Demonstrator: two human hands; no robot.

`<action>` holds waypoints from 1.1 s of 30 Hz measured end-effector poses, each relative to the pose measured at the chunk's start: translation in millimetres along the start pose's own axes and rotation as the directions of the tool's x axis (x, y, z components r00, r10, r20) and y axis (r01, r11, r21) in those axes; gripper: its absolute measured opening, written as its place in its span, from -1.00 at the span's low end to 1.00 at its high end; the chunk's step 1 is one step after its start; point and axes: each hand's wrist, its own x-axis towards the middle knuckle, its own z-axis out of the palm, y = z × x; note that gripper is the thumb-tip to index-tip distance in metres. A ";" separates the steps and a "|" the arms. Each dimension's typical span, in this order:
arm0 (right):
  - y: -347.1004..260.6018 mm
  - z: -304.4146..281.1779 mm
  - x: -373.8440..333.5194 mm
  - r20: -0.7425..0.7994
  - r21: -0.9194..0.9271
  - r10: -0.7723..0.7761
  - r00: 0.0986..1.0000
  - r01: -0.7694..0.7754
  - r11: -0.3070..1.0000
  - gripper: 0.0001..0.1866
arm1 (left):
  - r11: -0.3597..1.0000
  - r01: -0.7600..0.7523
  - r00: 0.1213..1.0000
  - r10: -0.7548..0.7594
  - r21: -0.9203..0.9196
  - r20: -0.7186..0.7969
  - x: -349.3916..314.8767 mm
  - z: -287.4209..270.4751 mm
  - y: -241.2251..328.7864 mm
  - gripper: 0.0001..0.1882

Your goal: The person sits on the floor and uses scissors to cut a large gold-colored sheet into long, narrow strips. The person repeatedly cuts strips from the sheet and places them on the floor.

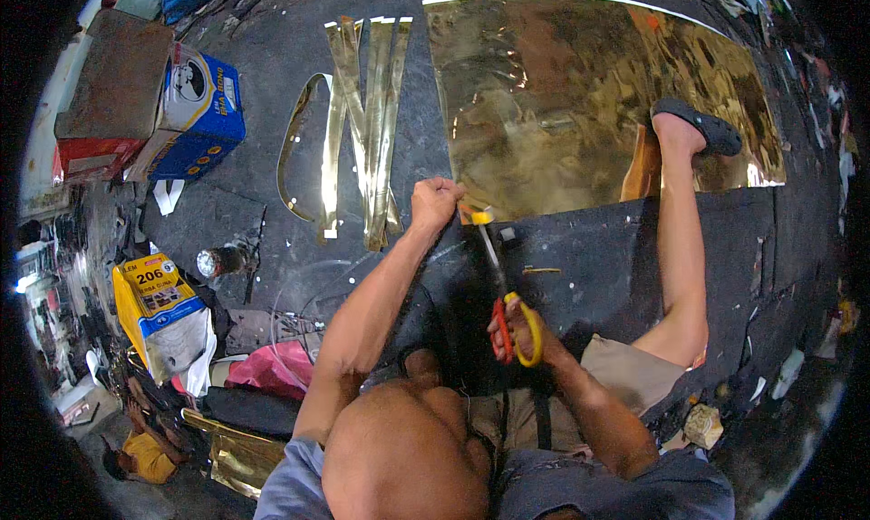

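A large shiny gold sheet [544, 94] with a white far edge lies flat on the dark floor. At its near left corner my left hand [437, 203] is closed, pinching the edge. In my right hand [526, 334] is a pair of scissors [496, 264] with red and yellow handles. Their blades point away from me, toward that corner, and a yellow patch shows near the tips. Whether the blades touch the sheet, I cannot tell. Left of the sheet lie several long gold strips [376, 121], some crossing, one curled into a loop.
My foot in a dark clog [707, 128] rests on the sheet's right part. To the left stand a blue and white box [204, 112], a yellow, blue and white can [163, 311] and a glass jar [217, 262]. A person in yellow [148, 456] is at lower left, near another gold sheet [240, 461].
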 end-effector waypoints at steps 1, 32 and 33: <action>12.0 2.1 -1.9 0.023 0.009 0.033 0.999 -0.033 0.999 -0.07 | 1.000 0.000 1.000 0.000 -0.020 0.014 -2.1 -0.9 4.4 -0.72; 7.0 5.0 80.7 -0.123 -0.158 -0.057 0.991 0.037 0.987 -0.14 | 0.989 -0.146 0.988 0.147 -0.034 0.037 -56.2 10.6 -8.9 -0.73; 6.8 5.9 79.9 -0.128 -0.149 -0.080 0.989 0.060 0.987 -0.14 | 0.990 -0.117 0.991 0.122 -0.079 0.057 -54.8 11.2 -12.0 -0.74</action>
